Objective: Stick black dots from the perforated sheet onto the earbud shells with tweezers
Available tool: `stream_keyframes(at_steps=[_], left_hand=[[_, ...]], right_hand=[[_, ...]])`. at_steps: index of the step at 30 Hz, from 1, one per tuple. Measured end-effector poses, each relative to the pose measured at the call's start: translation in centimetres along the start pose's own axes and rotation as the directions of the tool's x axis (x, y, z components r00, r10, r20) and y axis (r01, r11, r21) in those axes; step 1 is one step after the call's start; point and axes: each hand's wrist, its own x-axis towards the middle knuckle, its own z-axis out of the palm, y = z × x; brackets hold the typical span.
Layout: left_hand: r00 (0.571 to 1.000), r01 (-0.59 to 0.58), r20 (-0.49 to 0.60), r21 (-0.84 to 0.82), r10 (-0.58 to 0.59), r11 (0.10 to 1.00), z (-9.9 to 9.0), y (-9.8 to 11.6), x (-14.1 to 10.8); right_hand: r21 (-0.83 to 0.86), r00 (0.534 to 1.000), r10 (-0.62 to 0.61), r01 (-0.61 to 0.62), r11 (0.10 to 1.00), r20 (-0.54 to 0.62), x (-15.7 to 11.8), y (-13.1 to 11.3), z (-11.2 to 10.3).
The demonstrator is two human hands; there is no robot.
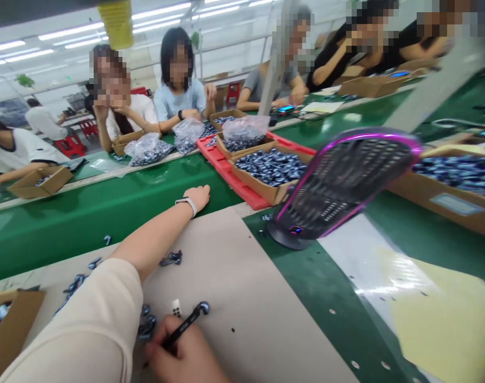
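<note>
My left hand (198, 198), with a light-banded watch on the wrist, is stretched far forward over the near edge of the green belt (158, 186). Its fingers look curled in; whatever they may hold is hidden. Low in the view, my right hand (186, 348) is closed around a black pen-like tool (183, 325) with small lettering. A shiny dark-blue earbud (204, 307) shows at the tool's upper end; I cannot tell if it is attached. Left of that hand lie several earbuds (147, 325). Just above it is a small white piece with black dots (175, 307).
Cardboard boxes of earbuds (270, 167) stand on a red tray (252, 199), and another box (442, 194) is at right. A black fan with purple trim (346, 181) leans over the bench beside yellow paper (445, 319). Several people sit across the belt.
</note>
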Motion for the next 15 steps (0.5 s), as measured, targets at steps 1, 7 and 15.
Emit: stream_keyframes(at_steps=[1,7,15], left_hand=[[1.000,0.027,0.000,0.002,-0.027,1.000,-0.1,-0.9,-0.7],[0.983,0.173,-0.065,-0.004,-0.173,0.985,-2.3,-6.4,-8.6],[0.998,0.050,-0.018,-0.108,-0.052,0.993,-0.1,-5.9,-22.6]], right_hand=[[0.024,1.000,0.011,-0.011,1.000,-0.001,0.0,-0.1,-0.1],[0.106,0.995,0.078,-0.084,0.991,0.064,-0.5,-1.4,-0.6],[-0.044,1.000,0.014,-0.014,0.999,-0.006,-1.2,-2.7,-0.8]])
